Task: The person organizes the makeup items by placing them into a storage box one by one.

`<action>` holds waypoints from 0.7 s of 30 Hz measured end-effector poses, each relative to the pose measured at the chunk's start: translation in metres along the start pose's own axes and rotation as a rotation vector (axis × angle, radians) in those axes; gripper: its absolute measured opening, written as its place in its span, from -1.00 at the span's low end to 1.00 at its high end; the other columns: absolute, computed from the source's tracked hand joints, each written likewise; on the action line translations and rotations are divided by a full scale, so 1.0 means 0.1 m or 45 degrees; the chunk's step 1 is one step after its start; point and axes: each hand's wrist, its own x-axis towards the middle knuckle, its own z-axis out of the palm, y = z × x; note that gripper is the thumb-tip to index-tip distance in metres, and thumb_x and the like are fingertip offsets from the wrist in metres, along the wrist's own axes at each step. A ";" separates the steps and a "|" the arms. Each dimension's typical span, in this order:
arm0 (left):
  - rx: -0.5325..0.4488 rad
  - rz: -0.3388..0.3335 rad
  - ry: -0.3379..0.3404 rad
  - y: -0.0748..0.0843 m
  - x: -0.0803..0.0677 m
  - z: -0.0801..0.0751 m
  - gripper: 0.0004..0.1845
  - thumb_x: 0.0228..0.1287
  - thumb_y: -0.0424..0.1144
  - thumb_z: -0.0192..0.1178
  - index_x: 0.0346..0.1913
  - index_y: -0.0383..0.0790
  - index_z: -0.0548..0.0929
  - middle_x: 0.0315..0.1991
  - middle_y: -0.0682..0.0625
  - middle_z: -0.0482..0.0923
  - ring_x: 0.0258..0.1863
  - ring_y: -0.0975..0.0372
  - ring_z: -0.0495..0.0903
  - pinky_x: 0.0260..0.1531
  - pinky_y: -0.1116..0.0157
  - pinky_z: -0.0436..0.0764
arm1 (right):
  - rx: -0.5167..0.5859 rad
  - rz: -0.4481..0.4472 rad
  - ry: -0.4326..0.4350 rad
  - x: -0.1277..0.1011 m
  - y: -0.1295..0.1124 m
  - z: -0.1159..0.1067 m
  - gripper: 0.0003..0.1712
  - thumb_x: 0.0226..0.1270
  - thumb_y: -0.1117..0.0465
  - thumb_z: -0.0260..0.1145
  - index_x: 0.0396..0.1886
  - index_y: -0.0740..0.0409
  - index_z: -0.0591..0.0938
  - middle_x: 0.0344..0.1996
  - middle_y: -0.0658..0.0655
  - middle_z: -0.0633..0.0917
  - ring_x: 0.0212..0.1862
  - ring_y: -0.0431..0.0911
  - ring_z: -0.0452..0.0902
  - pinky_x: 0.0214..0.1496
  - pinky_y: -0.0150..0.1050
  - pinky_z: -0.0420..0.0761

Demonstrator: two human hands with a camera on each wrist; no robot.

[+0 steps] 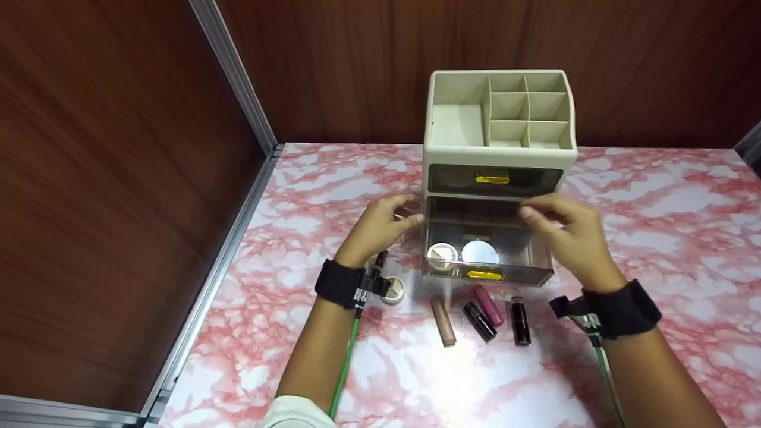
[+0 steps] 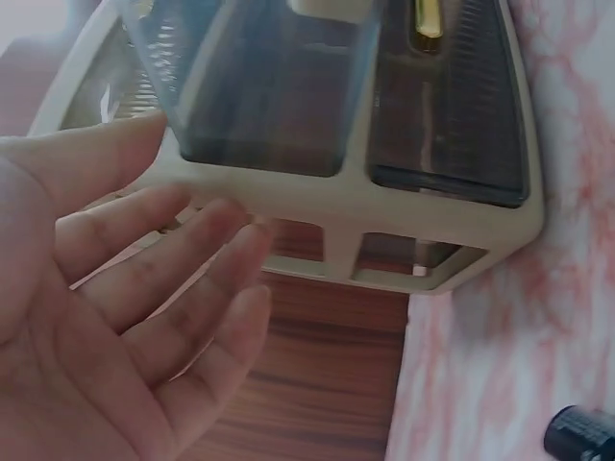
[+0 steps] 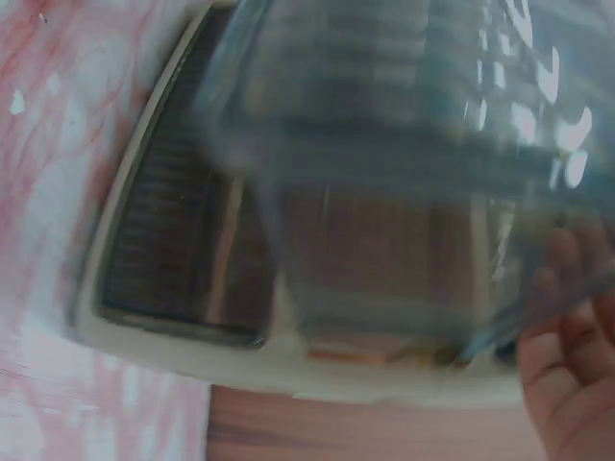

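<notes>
A cream cosmetics organizer [image 1: 500, 156] has its see-through lower drawer [image 1: 523, 274] pulled out. Inside the drawer lie a round sectioned palette [image 1: 443, 254] and a round white disc [image 1: 480, 252]. My left hand [image 1: 380, 226] is at the drawer's left side, thumb close to its wall; in the left wrist view its fingers are loosely extended beside the organizer, holding nothing. Over the drawer's right side is my right hand [image 1: 568, 235], thumb and fingertips near each other with no object visible between them. In the blurred right wrist view, the right fingers [image 3: 581, 331] are beside the clear drawer wall.
Before the drawer lie a beige tube [image 1: 443, 321], a black lipstick [image 1: 479, 321], a pink tube [image 1: 489, 304] and a black tube with a clear end [image 1: 520, 321]. Another round palette [image 1: 393, 291] sits near the left wrist. A wooden panel [image 1: 351, 71] stands behind.
</notes>
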 end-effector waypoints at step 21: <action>0.482 0.217 0.139 0.48 -0.43 -0.31 -0.61 0.31 -0.13 0.29 0.16 -0.14 0.63 0.02 0.03 0.64 -0.03 0.22 0.58 0.03 0.30 0.48 | 0.313 0.562 0.106 -0.25 0.93 0.07 -0.54 0.49 0.10 0.16 0.14 0.40 0.52 -0.19 -0.11 0.64 -0.18 -0.30 0.57 -0.16 -0.48 0.59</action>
